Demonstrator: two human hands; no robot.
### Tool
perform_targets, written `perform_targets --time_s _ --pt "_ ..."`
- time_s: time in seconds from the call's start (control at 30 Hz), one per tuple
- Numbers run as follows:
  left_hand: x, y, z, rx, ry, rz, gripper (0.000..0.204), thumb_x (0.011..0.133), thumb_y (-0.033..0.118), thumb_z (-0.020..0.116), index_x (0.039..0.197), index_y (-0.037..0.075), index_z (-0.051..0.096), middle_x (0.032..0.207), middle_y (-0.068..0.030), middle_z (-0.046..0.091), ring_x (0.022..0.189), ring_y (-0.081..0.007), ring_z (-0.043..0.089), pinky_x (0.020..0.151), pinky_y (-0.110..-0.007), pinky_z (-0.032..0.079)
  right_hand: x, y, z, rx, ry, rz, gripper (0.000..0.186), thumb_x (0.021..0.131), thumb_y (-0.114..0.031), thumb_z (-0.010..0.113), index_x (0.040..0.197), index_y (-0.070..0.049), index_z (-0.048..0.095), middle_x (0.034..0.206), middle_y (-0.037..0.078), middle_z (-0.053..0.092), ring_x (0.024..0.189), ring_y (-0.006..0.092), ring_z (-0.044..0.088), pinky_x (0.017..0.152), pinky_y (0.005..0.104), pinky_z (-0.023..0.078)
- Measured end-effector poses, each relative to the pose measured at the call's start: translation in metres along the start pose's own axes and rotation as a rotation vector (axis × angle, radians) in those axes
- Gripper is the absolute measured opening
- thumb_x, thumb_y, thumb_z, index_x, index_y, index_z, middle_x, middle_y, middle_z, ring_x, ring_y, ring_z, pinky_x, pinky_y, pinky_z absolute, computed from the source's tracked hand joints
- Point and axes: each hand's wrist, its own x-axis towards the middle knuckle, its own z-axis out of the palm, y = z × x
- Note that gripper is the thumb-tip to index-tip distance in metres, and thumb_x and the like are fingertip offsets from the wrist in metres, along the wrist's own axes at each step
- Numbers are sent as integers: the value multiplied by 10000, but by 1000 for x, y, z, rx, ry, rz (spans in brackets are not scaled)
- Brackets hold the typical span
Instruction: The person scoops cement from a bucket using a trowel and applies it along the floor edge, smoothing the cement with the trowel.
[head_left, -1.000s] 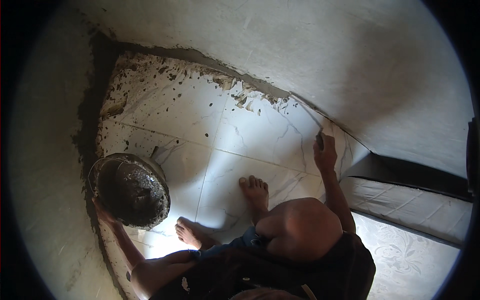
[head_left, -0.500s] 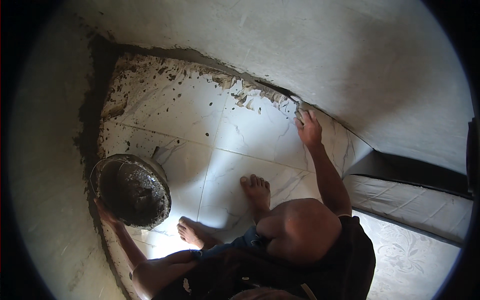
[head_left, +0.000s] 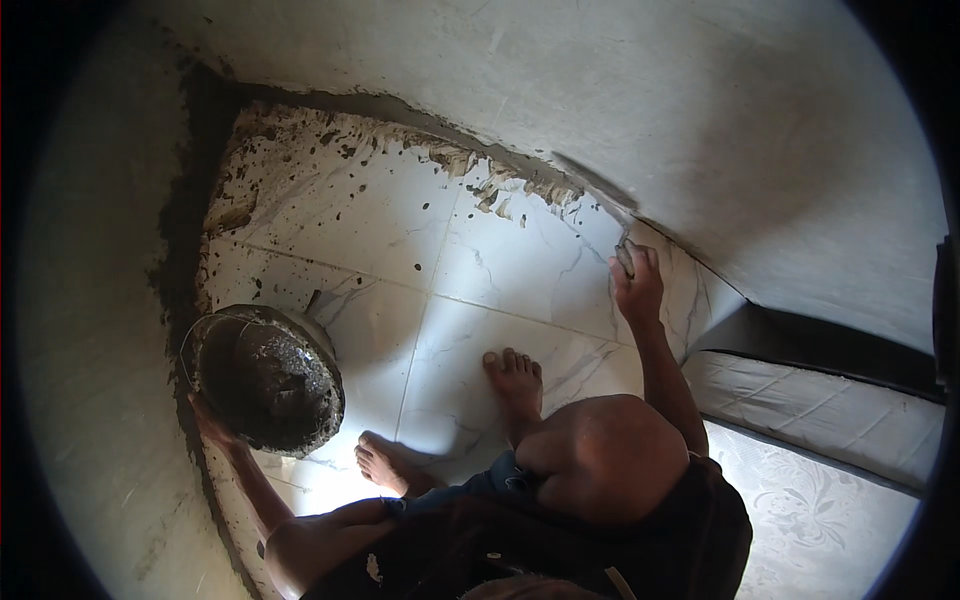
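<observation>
In my right hand (head_left: 640,285), fingers closed round its handle, is a trowel (head_left: 597,182) with a long, narrow blade. Its motion-blurred blade lies along the foot of the far wall, over the mortar strip (head_left: 400,110). At lower left, my left hand (head_left: 214,428) holds the near left side of a mortar-caked bucket (head_left: 265,375). Part of that hand is hidden by the bucket. Wet grey mortar (head_left: 285,385) lies inside, and a thin wire handle crosses the opening. The bucket is tilted and stands on white marbled floor tiles (head_left: 520,265).
Mortar splashes and crumbs (head_left: 300,160) cover the tiles near the far left corner. A dark mortar band (head_left: 185,200) follows the left wall. My bare feet (head_left: 515,385) are on the tiles. A pale padded, mattress-like piece (head_left: 810,395) is at the right.
My right hand and the trowel have moved right and a little nearer along the far wall's foot. My left hand and the bucket have hardly moved.
</observation>
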Motion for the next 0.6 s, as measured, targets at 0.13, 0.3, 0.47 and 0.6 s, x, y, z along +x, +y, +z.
perform_targets --time_s 0.13,0.3,0.47,0.6 --pt "0 -2 0 1 -1 1 631 961 464 441 1342 -39 460 1271 -203 561 1170 -321 540 1020 -411 414 -4 -5 27 -47 -94 -2 348 864 -259 652 1172 -103 615 1120 145 571 973 351 618 787 445 529" --pt "-3 -2 1 2 -7 4 635 958 464 446 1346 -39 457 1275 -205 559 1176 -324 537 1023 -413 411 22 -26 41 -148 -121 14 357 860 -269 657 1187 -134 612 1141 138 566 980 357 617 809 460 527" --pt "-1 -2 -2 2 -3 7 639 955 465 452 1350 -38 453 1279 -206 556 1182 -327 535 1026 -415 408 27 -34 11 -69 -29 -49 371 851 -249 674 1192 -115 613 1109 137 574 958 348 628 786 443 533" --pt "1 -3 -2 -1 0 6 642 953 465 457 1353 -37 450 1282 -208 554 1186 -330 532 1029 -417 406 6 -22 12 -3 14 -43 360 853 -235 672 1181 -97 618 1092 141 575 941 344 631 760 420 539"
